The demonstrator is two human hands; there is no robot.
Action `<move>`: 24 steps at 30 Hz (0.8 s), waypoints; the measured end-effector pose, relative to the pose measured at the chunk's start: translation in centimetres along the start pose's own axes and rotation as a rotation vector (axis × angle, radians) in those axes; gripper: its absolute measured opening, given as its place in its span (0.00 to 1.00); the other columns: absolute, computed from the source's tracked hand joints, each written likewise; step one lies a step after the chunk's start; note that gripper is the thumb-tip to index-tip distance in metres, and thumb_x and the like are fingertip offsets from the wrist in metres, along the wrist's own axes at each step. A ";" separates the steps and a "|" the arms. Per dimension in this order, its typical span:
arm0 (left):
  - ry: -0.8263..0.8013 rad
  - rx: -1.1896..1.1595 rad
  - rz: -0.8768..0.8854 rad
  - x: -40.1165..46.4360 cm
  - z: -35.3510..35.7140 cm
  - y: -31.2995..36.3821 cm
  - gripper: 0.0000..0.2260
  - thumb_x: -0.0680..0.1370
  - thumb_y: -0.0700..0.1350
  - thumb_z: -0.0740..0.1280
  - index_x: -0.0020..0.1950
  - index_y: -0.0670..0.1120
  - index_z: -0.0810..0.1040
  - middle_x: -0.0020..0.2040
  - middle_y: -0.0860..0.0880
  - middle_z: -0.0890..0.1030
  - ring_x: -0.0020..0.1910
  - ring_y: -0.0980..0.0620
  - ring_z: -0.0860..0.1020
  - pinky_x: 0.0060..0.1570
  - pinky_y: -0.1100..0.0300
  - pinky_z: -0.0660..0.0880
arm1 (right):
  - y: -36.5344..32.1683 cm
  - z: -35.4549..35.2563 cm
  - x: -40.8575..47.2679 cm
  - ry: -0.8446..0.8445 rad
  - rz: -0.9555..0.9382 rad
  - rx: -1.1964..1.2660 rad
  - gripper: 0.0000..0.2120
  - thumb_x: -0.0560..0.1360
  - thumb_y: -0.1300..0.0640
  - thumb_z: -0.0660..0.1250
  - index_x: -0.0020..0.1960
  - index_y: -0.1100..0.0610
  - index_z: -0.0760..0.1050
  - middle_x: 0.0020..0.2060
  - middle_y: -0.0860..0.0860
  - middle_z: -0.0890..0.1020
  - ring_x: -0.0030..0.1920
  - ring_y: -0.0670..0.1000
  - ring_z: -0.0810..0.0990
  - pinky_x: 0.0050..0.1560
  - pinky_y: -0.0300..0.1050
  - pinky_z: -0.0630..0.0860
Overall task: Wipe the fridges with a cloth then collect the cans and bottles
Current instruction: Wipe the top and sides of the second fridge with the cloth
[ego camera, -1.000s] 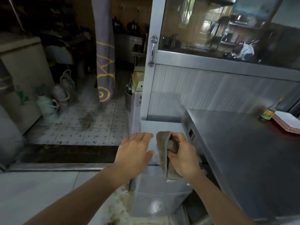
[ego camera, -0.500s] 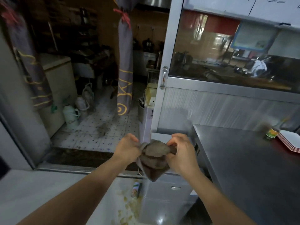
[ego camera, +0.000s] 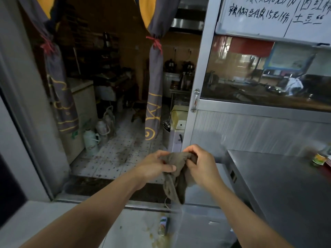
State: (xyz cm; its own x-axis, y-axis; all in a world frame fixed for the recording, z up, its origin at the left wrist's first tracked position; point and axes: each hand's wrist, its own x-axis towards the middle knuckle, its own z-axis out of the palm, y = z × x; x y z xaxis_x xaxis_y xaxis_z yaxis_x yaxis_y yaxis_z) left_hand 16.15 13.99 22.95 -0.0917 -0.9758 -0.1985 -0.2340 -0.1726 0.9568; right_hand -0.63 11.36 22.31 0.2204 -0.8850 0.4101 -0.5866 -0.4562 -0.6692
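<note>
A grey-brown cloth (ego camera: 176,178) is bunched between both hands at chest height, its lower end dangling. My left hand (ego camera: 152,166) grips its left side and my right hand (ego camera: 203,165) pinches its top right. Below them stands a small white fridge (ego camera: 198,222), partly hidden by my arms. A can (ego camera: 163,225) with a green and white label lies on the stained floor beside the fridge. A small bottle (ego camera: 318,159) with a yellow-green label stands at the far right of the steel counter (ego camera: 279,190).
An aluminium and glass partition (ego camera: 250,126) rises behind the counter, with a whiteboard (ego camera: 268,15) above. To the left a doorway with tied curtains (ego camera: 154,97) opens onto a tiled kitchen floor with thermos jugs (ego camera: 91,140). A grey wall (ego camera: 21,111) flanks the left.
My left hand has come off the fridge top and taken hold of the cloth. Both hands lifted and bunched it, and my view tilted upward.
</note>
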 end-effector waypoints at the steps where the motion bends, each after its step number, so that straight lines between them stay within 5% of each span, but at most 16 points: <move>1: 0.009 -0.021 -0.015 0.5 -0.9 0.0 0.13 0.72 0.45 0.71 0.54 0.53 0.75 0.49 0.55 0.80 0.47 0.59 0.76 0.39 0.65 0.69 | -0.5 0.7 0.5 0.012 0.004 -0.004 0.15 0.71 0.69 0.66 0.42 0.49 0.72 0.37 0.40 0.77 0.41 0.37 0.75 0.41 0.26 0.70; 4: -0.003 -0.098 -0.050 2.1 -5.0 -0.3 0.02 0.74 0.47 0.69 0.44 0.50 0.79 0.44 0.54 0.81 0.46 0.57 0.76 0.38 0.61 0.66 | -2.3 3.4 2.0 0.028 0.044 -0.013 0.18 0.71 0.71 0.64 0.41 0.47 0.69 0.38 0.41 0.77 0.42 0.36 0.75 0.41 0.25 0.70; 6: 0.001 -0.101 -0.021 3.4 -8.3 -0.6 0.05 0.75 0.45 0.68 0.39 0.49 0.78 0.41 0.53 0.81 0.43 0.57 0.76 0.36 0.62 0.65 | -3.5 5.6 3.0 0.006 0.087 -0.028 0.21 0.71 0.73 0.62 0.40 0.46 0.66 0.41 0.45 0.77 0.43 0.39 0.76 0.41 0.28 0.72; 10: 0.007 0.012 0.117 6.1 -13.9 -1.0 0.12 0.77 0.39 0.64 0.34 0.46 0.70 0.38 0.46 0.74 0.41 0.52 0.72 0.40 0.63 0.66 | -5.9 10.5 4.3 -0.080 0.184 -0.060 0.17 0.67 0.74 0.57 0.45 0.53 0.64 0.45 0.55 0.77 0.43 0.53 0.77 0.42 0.51 0.76; 16: -0.055 0.178 0.330 8.4 -17.3 -0.8 0.15 0.77 0.37 0.63 0.31 0.48 0.67 0.27 0.52 0.67 0.26 0.59 0.66 0.28 0.65 0.62 | -8.0 13.7 5.8 -0.155 0.423 0.155 0.30 0.70 0.69 0.68 0.67 0.51 0.64 0.54 0.51 0.77 0.53 0.48 0.77 0.51 0.43 0.77; 20: -0.070 0.179 0.352 10.5 -18.2 -0.3 0.13 0.78 0.40 0.62 0.34 0.48 0.68 0.29 0.52 0.70 0.28 0.57 0.68 0.25 0.68 0.63 | -7.7 13.8 7.4 -0.149 0.511 0.224 0.12 0.69 0.66 0.71 0.51 0.57 0.75 0.42 0.48 0.81 0.41 0.41 0.81 0.34 0.29 0.74; 24: -0.106 0.076 0.303 12.6 -18.5 0.6 0.10 0.80 0.44 0.59 0.39 0.46 0.71 0.36 0.45 0.77 0.35 0.50 0.75 0.38 0.59 0.70 | -5.8 12.8 8.4 -0.189 0.657 0.313 0.12 0.69 0.66 0.73 0.46 0.54 0.75 0.41 0.47 0.83 0.39 0.40 0.82 0.37 0.30 0.75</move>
State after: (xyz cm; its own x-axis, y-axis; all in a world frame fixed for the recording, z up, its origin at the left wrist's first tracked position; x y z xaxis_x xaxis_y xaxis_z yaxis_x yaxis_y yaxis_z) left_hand 32.74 -0.84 24.91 -0.2678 -0.9611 0.0674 -0.2521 0.1375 0.9579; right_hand 14.62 5.37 21.68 0.0481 -0.9723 -0.2289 -0.4009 0.1911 -0.8960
